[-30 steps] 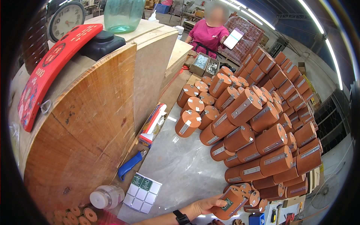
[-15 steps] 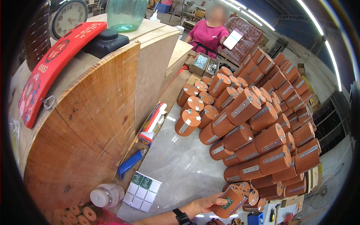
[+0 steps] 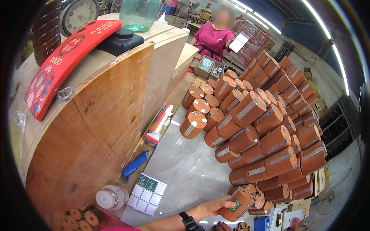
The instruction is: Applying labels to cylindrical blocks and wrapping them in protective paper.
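Note:
My left hand (image 3: 219, 206), with a black watch on its wrist, comes in from the lower left. It grips a reddish-brown cylinder (image 3: 228, 214), thumb on top beside a small green label (image 3: 236, 205). A metal strip runs along the cylinder's side. At the lower edge, dark fingertips (image 3: 222, 226) show in shadow, apparently my right hand; most of it is cut off, and what it holds is not visible. On the grey tabletop left of my forearm lies a label sheet (image 3: 143, 202), with green labels at its top and white squares elsewhere.
Many similar cylinders (image 3: 254, 152) are stacked at the right. Left stand a tall wooden panel (image 3: 92, 127), a lidded clear jar (image 3: 115, 197) and a blue-handled cutter (image 3: 133, 167). At the back, a person (image 3: 216, 38) in a magenta shirt holds up a phone (image 3: 239, 42).
The view has turned slightly, so things on the left sit a little further right. My left hand keeps its grip on the cylinder. The dark fingertips show slightly more.

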Demonstrator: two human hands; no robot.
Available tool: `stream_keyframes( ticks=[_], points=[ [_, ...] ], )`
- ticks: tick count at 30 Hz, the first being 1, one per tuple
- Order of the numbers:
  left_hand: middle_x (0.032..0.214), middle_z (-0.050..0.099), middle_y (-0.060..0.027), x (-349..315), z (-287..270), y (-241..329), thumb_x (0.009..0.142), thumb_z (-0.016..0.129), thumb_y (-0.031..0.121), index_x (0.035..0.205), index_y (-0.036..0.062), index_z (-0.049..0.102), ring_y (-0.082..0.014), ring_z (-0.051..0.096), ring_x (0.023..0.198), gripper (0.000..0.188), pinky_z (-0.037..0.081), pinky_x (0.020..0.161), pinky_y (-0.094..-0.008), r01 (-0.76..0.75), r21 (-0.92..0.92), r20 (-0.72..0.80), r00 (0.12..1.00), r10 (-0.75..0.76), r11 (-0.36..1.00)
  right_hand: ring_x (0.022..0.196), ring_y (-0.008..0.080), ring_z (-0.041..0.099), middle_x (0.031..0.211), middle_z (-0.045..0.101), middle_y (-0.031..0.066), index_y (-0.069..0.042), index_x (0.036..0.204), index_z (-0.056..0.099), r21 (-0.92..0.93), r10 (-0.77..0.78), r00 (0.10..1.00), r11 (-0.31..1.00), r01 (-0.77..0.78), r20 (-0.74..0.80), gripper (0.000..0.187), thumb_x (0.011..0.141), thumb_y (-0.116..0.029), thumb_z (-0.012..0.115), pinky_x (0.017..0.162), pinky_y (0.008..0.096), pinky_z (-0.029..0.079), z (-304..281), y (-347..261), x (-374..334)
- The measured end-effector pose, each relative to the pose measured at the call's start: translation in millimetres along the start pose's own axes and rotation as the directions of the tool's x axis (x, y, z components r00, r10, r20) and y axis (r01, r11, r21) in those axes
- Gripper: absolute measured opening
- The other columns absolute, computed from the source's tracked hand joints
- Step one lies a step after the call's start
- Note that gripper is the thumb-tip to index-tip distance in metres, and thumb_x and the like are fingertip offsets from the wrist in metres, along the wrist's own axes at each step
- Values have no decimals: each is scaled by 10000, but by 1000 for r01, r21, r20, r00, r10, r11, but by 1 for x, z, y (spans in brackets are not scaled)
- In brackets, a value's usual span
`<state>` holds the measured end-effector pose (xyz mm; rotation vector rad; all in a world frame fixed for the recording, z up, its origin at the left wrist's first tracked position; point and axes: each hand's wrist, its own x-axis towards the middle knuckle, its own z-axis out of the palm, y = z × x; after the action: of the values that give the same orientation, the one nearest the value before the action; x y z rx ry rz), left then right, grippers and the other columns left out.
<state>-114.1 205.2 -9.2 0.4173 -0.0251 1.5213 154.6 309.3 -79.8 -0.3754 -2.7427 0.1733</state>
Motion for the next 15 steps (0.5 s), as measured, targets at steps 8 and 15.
stream_keyframes(
  ticks=[8, 15],
  points=[
    [1300, 533, -184, 4, -4, 1, 748, 781, 455, 1437, 6, 334, -304, 575, 1184, 936, 476, 1016, -379, 9, 14, -20, 1000, -9, 1000, 992, 308, 641, 1152, 639, 147, -86, 1134, 649, -75, -188, 980, 980, 183, -66, 302, 872, -236, 666, 747, 424, 517, 5, -14, 1],
    [1303, 536, -167, 7, -3, 0, 750, 784, 459, 1443, 9, 316, -290, 583, 1167, 950, 481, 1003, -383, -26, 21, 1, 1000, 26, 999, 999, 306, 641, 1180, 641, 116, -102, 1120, 659, -129, -234, 970, 966, 225, -58, 286, 861, -223, 658, 790, 431, 505, -3, -12, 6]
  ],
)
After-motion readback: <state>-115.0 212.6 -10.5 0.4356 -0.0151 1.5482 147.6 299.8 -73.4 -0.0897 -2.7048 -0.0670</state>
